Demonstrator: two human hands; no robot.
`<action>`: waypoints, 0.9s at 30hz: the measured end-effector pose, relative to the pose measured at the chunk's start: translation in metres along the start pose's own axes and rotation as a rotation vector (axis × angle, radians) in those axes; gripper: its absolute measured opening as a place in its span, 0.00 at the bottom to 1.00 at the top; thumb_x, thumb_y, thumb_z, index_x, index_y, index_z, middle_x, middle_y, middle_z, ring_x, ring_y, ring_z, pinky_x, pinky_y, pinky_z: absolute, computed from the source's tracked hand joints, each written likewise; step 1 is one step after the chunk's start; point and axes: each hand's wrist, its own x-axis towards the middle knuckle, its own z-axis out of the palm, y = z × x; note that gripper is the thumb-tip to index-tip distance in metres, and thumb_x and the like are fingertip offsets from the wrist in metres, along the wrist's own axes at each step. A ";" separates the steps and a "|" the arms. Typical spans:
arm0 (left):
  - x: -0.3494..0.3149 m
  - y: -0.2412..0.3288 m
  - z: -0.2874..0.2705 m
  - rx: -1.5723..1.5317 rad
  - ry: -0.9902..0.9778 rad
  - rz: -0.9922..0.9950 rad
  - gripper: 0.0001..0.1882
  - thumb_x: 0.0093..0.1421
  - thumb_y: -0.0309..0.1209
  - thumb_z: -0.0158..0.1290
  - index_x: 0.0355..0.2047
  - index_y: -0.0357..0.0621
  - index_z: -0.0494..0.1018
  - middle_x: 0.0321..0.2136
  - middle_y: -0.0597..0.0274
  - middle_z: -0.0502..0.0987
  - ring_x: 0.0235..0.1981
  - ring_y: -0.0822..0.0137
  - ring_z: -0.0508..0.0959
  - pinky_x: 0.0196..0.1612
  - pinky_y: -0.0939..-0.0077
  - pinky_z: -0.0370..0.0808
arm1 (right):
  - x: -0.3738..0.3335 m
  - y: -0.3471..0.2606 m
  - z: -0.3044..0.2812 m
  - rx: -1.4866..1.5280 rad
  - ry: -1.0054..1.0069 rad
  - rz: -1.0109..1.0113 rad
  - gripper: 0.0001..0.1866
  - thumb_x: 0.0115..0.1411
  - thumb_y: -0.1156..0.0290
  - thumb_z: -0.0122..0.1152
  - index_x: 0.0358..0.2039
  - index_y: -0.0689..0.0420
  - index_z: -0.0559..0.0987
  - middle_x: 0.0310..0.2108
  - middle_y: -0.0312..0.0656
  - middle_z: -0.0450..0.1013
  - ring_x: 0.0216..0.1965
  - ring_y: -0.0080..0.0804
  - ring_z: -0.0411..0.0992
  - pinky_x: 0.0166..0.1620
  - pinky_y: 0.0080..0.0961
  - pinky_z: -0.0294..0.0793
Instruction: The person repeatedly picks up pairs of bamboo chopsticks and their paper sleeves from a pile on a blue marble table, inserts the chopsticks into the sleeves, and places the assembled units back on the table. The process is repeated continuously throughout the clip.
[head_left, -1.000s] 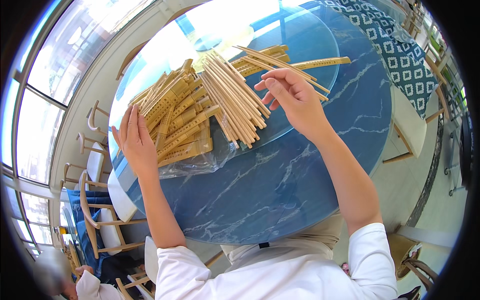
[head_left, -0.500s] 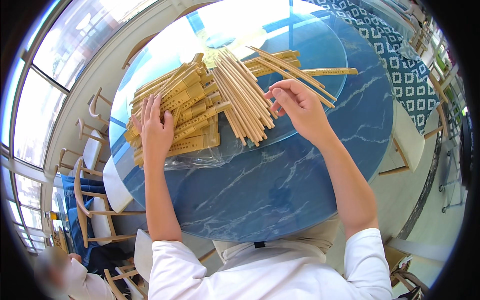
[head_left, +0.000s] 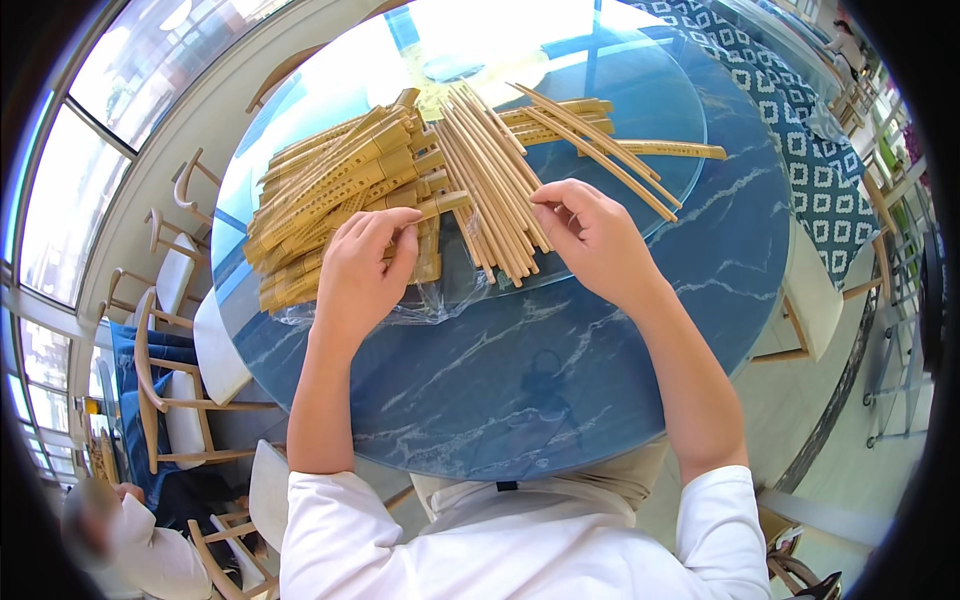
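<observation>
My left hand [head_left: 368, 268] is at the right front of a heap of gold paper chopstick sleeves [head_left: 325, 205]. Its thumb and forefinger pinch one sleeve [head_left: 446, 203], whose end sticks out to the right past the fingertips. Beside the heap lies a bundle of pale wooden chopsticks [head_left: 487, 180], roughly side by side. Curled and closed, my right hand [head_left: 598, 240] has its fingertips against the bundle's right edge; whether a chopstick is between them is hidden.
A few loose chopsticks [head_left: 600, 150] rest across more gold sleeves [head_left: 570, 118] at the right. Clear plastic wrap [head_left: 435, 303] lies under the heap's front. Everything is on a round blue marbled table [head_left: 500, 390] with a glass disc on top. Wooden chairs [head_left: 185, 400] stand left.
My left hand has come off the top of the sleeve heap, moved right and closed on one sleeve. My right hand has moved slightly down, its fingertips now at the chopsticks' edge.
</observation>
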 end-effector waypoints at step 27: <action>-0.009 0.008 0.000 0.126 -0.301 0.010 0.12 0.57 0.26 0.62 0.42 0.38 0.81 0.38 0.53 0.77 0.48 0.49 0.76 0.53 0.58 0.74 | -0.001 0.024 0.012 -0.248 -0.015 -0.337 0.06 0.61 0.72 0.67 0.35 0.61 0.81 0.37 0.43 0.78 0.43 0.45 0.75 0.49 0.37 0.77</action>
